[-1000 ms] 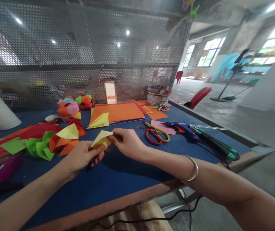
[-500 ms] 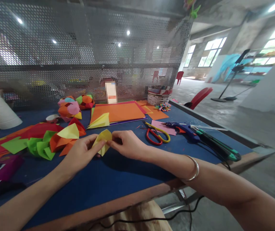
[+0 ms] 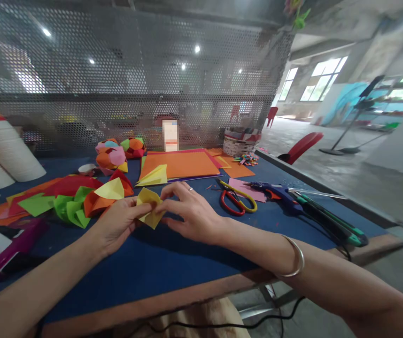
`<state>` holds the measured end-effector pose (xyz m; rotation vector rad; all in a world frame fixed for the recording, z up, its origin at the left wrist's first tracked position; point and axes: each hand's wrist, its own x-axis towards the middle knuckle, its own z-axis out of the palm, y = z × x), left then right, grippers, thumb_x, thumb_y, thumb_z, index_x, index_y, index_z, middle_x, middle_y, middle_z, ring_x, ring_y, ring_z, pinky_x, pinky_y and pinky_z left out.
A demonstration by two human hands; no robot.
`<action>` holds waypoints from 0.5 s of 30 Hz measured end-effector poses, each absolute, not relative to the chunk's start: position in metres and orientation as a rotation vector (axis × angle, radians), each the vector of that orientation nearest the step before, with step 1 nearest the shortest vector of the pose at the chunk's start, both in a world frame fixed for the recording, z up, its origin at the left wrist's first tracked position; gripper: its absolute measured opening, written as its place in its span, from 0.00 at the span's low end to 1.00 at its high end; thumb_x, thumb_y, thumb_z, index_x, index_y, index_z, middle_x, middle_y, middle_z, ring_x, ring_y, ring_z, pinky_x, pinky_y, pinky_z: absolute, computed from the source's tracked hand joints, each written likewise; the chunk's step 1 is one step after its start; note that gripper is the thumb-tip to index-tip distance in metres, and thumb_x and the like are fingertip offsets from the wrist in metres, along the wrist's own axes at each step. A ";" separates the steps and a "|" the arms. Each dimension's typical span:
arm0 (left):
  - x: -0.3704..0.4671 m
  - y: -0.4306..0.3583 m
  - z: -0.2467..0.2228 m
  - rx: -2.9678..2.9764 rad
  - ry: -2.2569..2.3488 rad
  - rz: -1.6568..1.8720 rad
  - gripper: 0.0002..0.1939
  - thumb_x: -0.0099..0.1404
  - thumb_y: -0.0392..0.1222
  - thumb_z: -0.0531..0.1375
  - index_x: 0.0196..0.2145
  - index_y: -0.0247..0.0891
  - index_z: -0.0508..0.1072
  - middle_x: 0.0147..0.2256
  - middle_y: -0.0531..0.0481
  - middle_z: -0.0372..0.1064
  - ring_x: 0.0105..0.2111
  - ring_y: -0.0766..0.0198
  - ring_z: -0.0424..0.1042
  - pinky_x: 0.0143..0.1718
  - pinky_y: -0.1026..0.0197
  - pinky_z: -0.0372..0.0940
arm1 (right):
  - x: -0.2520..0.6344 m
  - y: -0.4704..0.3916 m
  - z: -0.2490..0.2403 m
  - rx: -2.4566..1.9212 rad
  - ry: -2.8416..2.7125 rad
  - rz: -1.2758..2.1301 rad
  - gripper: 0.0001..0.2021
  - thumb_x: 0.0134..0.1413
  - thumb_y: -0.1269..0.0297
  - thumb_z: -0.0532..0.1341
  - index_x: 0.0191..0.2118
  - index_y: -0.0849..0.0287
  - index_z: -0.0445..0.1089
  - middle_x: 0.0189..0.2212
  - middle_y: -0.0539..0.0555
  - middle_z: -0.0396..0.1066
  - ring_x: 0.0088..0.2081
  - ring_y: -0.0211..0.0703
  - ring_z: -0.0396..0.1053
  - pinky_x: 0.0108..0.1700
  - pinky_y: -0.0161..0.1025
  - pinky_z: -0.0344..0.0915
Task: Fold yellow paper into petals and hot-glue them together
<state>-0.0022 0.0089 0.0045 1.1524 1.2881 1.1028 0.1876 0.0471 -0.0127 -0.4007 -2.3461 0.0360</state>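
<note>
A blue tabletop (image 3: 127, 281) with a brownish edge carries the work: over its front part, the left hand (image 3: 119, 227) pinches a folded yellow paper (image 3: 149, 196), while the right hand (image 3: 192, 211) has bent, slightly spread fingers at the paper's right side — whether they grip it, I cannot tell. Behind lie stacked coloured sheets (image 3: 180, 164), with scissors (image 3: 238, 204) and a glue gun (image 3: 289, 197) to the right. A perforated metal screen (image 3: 145, 51) backs the table — beyond, a grey floor (image 3: 293, 129), red chair (image 3: 303, 146) and bright windows (image 3: 324, 77).
</note>
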 end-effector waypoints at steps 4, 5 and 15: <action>-0.001 0.008 0.003 1.098 1.292 1.081 0.10 0.43 0.40 0.70 0.26 0.36 0.76 0.25 0.50 0.74 0.27 0.63 0.72 0.30 0.63 0.65 | 0.189 0.047 -0.011 -0.392 -2.353 -0.010 0.04 0.62 0.66 0.62 0.39 0.57 0.75 0.44 0.56 0.67 0.44 0.44 0.63 0.48 0.41 0.64; -0.001 0.008 0.002 1.093 1.289 1.079 0.10 0.43 0.40 0.69 0.26 0.36 0.76 0.26 0.50 0.74 0.27 0.63 0.71 0.30 0.63 0.65 | 0.188 0.047 -0.011 -0.393 -2.343 -0.012 0.05 0.63 0.65 0.61 0.39 0.57 0.75 0.43 0.56 0.67 0.43 0.44 0.63 0.47 0.41 0.64; 0.003 0.006 0.003 1.143 1.298 1.069 0.15 0.37 0.40 0.71 0.27 0.36 0.77 0.24 0.55 0.73 0.26 0.69 0.68 0.31 0.65 0.63 | 0.185 0.047 -0.015 -0.460 -2.272 0.013 0.04 0.60 0.68 0.62 0.33 0.60 0.71 0.40 0.56 0.68 0.41 0.44 0.63 0.46 0.41 0.63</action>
